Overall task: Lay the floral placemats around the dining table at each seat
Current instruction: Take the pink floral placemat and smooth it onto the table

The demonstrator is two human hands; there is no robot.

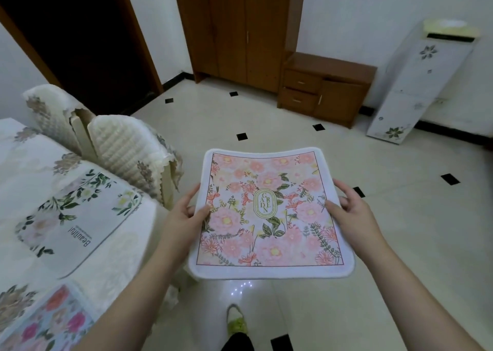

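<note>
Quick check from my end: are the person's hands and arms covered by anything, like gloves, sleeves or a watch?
No. Both the left hand and right hand are bare, without gloves, and no rings show. Both forearms are uncovered to the frame edge: no sleeves, watch or bracelet visible.

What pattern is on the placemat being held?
Pink and peach flowers with green leaves on the held placemat, white border; head view.

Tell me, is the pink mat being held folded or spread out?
Spread out: the pink mat shows its whole printed face, each hand gripping one side edge.
</note>
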